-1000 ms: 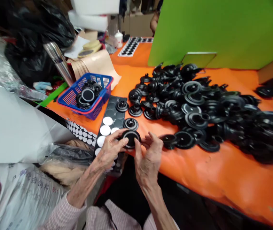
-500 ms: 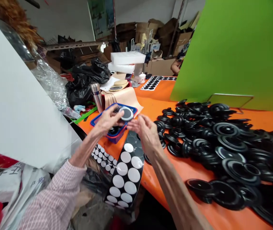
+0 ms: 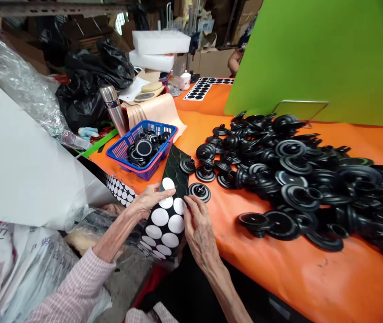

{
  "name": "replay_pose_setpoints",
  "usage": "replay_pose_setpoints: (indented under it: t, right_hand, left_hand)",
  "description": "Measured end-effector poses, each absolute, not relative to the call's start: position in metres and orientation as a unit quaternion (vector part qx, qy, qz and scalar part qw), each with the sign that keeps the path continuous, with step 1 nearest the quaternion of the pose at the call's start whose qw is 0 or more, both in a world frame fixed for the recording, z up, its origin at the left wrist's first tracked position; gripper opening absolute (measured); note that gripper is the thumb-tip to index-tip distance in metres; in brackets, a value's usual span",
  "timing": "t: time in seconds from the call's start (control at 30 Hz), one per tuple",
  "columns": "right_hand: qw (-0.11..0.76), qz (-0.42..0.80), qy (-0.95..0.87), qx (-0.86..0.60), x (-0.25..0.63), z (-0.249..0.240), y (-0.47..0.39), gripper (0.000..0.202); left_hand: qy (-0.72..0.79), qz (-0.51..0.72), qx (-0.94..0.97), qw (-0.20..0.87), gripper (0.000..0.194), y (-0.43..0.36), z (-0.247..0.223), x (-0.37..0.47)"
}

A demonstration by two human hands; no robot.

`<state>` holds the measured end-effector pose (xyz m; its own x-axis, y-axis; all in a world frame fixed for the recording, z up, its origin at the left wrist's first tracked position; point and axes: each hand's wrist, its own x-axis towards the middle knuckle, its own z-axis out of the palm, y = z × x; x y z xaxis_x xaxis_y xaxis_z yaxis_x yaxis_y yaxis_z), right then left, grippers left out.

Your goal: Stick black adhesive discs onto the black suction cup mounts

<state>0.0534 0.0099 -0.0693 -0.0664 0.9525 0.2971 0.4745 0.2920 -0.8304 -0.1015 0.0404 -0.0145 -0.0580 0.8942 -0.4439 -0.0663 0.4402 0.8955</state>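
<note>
Both hands have dropped from the blue basket (image 3: pixel 129 154), the round black part gone from them. Left hand (image 3: pixel 147 200) and right hand (image 3: pixel 198 224) rest open-fingered on the sticker sheet (image 3: pixel 166 215), each grip empty, fingertips at a white disc.

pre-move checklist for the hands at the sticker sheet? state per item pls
1. Both hands on the sheet: ok. Left hand and right hand rest on the black sticker sheet.
2. Hands free of parts: ok, neither holds a black part.
3. White round stickers left on the sheet: ok, several remain.
4. A sticker edge lifted: cannot tell, fingertips cover it.
5. Loose part in reach: ok, a black disc lies beside the right fingers.
6. Blue basket has room: ok, partly filled.
</note>
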Motion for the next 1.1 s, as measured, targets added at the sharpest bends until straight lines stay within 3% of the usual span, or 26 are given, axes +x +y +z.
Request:
replay_pose_setpoints:
  t: [0.1,0.47,0.8,0.97,1.1]
  right_hand:
    - [0.442,0.229,-0.653,-0.570,0.058,-0.062,0.024,0.040]
    - [0.463,0.244,-0.673,-0.522,0.046,-0.056,0.036,0.028]
    - [0.490,0.246,-0.622,-0.560,0.052,-0.052,0.042,0.030]
    - [0.520,0.200,-0.583,-0.591,0.071,-0.049,0.028,0.031]
    - [0.529,0.192,-0.571,-0.598,0.087,-0.041,0.007,0.028]
  left_hand:
    - [0.575,0.371,0.326,0.652,0.038,0.047,-0.009,-0.099]
    - [0.535,0.441,0.303,0.654,0.028,0.038,-0.020,-0.099]
    - [0.561,0.413,0.320,0.642,0.037,0.037,-0.016,-0.095]
    - [0.627,0.379,0.408,0.545,0.036,0.035,-0.013,-0.098]
    - [0.737,0.339,0.505,0.296,0.050,0.028,0.001,-0.092]
